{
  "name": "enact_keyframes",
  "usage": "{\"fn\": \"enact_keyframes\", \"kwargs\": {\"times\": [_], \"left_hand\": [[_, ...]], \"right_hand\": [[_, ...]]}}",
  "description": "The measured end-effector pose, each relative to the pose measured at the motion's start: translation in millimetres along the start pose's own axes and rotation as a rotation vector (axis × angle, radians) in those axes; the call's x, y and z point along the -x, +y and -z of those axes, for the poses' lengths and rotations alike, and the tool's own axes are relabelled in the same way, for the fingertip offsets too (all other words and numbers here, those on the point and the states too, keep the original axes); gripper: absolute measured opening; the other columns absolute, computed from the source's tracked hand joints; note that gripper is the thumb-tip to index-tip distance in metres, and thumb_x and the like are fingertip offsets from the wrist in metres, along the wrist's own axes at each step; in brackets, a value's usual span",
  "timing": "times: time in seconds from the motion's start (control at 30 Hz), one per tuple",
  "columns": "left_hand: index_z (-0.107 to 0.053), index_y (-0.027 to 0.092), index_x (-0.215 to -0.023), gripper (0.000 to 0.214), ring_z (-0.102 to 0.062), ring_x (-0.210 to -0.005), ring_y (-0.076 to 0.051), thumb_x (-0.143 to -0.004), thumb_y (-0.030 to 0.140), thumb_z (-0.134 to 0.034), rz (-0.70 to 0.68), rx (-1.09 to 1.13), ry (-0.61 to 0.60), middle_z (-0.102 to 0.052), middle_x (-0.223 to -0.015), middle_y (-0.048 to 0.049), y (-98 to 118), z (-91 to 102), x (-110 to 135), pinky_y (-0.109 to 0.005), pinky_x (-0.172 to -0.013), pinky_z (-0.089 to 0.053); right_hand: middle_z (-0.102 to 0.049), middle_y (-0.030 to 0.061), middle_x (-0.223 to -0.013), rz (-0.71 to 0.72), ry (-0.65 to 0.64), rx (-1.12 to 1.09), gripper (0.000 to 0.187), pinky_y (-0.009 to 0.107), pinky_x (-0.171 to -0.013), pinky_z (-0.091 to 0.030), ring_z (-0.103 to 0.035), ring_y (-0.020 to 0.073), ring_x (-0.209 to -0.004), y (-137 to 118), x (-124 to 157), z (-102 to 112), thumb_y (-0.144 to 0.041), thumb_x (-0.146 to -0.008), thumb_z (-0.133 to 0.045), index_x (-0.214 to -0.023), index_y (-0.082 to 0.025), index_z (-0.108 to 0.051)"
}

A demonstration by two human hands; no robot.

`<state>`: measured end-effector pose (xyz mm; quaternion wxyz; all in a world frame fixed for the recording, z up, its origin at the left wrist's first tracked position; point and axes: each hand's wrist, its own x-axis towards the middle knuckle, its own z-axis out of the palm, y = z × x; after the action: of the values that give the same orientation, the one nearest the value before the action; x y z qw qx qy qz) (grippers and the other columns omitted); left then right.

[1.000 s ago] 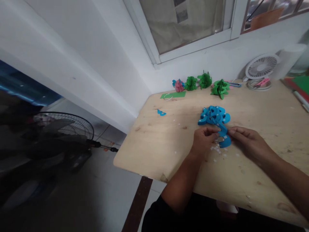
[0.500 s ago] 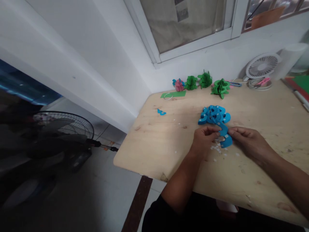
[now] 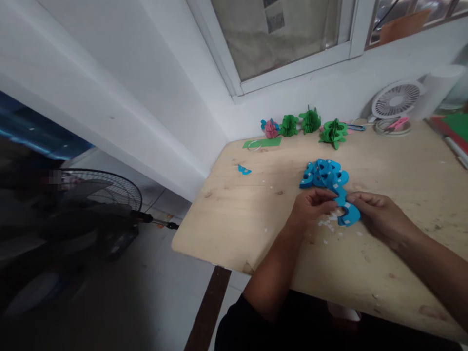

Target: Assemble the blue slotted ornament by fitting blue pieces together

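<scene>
Between my hands is a curved blue paper cutout (image 3: 351,215) with small white squares stuck on it. My left hand (image 3: 310,205) pinches its left edge, fingertips pressed together. On the other side, my right hand (image 3: 376,214) grips the cutout's right edge between thumb and finger. Just beyond lies a pile of similar blue paper cutouts (image 3: 323,171), also dotted with white squares; the held piece overlaps its near side. Small white paper squares (image 3: 329,225) are scattered on the wooden table (image 3: 226,219) beneath my hands.
Green paper flowers (image 3: 334,132) and a pink and blue one (image 3: 270,128) line the wall. A green strip (image 3: 272,142) carries a ring. A blue scrap (image 3: 244,169) lies left. Behind at right stand a small white fan (image 3: 397,100) and a tape roll (image 3: 393,127) with pink clip.
The lower end of the held blue cutout has swung to the right and its layers show slightly spread. Both hands stay in nearly the same place.
</scene>
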<state>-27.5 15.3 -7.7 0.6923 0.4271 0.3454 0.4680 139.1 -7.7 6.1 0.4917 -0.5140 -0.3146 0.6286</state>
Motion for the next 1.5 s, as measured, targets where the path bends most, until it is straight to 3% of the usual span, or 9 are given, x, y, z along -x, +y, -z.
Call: {"fn": "enact_keyframes", "kwargs": {"times": [0.17,0.33,0.57,0.8,1.0,1.23,1.5], "left_hand": [[-0.067,0.015,-0.080,0.048,-0.059,-0.061,-0.009,-0.052,0.044,-0.094,0.038,0.036,-0.133,-0.068,-0.072,0.0011,2.3,4.7,1.1,-0.026,-0.065,-0.046],[-0.067,0.016,-0.079,0.045,-0.061,-0.063,-0.009,-0.054,0.042,-0.094,0.020,0.070,-0.155,-0.067,-0.072,0.0012,1.4,4.6,1.7,-0.025,-0.064,-0.046],[-0.066,0.015,-0.078,0.047,-0.061,-0.061,-0.009,-0.052,0.041,-0.094,0.034,0.091,-0.134,-0.068,-0.073,0.0014,3.2,1.3,3.8,-0.025,-0.064,-0.046],[-0.066,0.015,-0.081,0.045,-0.063,-0.061,-0.010,-0.055,0.041,-0.093,0.044,0.102,-0.107,-0.069,-0.069,0.0004,3.4,-0.9,5.1,-0.026,-0.064,-0.046],[-0.067,0.015,-0.083,0.043,-0.066,-0.068,-0.013,-0.057,0.038,-0.092,0.067,0.121,-0.114,-0.070,-0.076,-0.0005,3.0,0.2,5.8,-0.027,-0.067,-0.047],[-0.067,0.015,-0.082,0.047,-0.067,-0.066,-0.013,-0.053,0.040,-0.094,0.094,0.117,-0.086,-0.070,-0.072,-0.0003,4.6,-0.5,6.3,-0.028,-0.068,-0.048],[-0.069,0.014,-0.083,0.048,-0.068,-0.063,-0.014,-0.059,0.050,-0.088,0.128,0.078,-0.049,-0.071,-0.069,-0.0028,7.7,-2.2,6.8,-0.025,-0.061,-0.046]], "right_hand": [[-0.070,0.0015,-0.060,-0.106,-0.095,-0.020,0.037,0.024,-0.054,-0.051,-0.061,0.0138,-0.055,-8.0,8.0,-2.3,-0.049,-0.044,-0.096,-0.062,-0.024,-0.076],[-0.068,0.0010,-0.057,-0.124,-0.145,-0.023,0.036,0.023,-0.052,-0.050,-0.059,0.0123,-0.052,-11.2,10.5,-3.2,-0.049,-0.046,-0.095,-0.060,-0.022,-0.075],[-0.071,0.0018,-0.060,-0.106,-0.118,-0.013,0.035,0.028,-0.057,-0.053,-0.062,0.0157,-0.055,-9.2,8.9,-3.5,-0.051,-0.046,-0.095,-0.062,-0.025,-0.076],[-0.073,0.0023,-0.064,0.026,-0.014,0.042,0.039,0.030,-0.060,-0.053,-0.063,0.0176,-0.059,-3.1,3.3,-0.1,-0.052,-0.042,-0.096,-0.063,-0.026,-0.076],[-0.073,0.0031,-0.064,0.008,-0.025,0.072,0.040,0.031,-0.058,-0.052,-0.062,0.0178,-0.057,-3.0,3.3,0.4,-0.056,-0.043,-0.094,-0.063,-0.025,-0.076],[-0.072,0.0021,-0.064,0.003,-0.012,0.050,0.039,0.032,-0.059,-0.052,-0.062,0.0175,-0.058,0.9,-0.1,3.4,-0.055,-0.044,-0.094,-0.063,-0.027,-0.077],[-0.073,0.0024,-0.065,0.080,0.063,0.123,0.044,0.031,-0.060,-0.051,-0.061,0.0172,-0.058,-1.7,2.1,1.3,-0.060,-0.040,-0.093,-0.063,-0.025,-0.077]]}}
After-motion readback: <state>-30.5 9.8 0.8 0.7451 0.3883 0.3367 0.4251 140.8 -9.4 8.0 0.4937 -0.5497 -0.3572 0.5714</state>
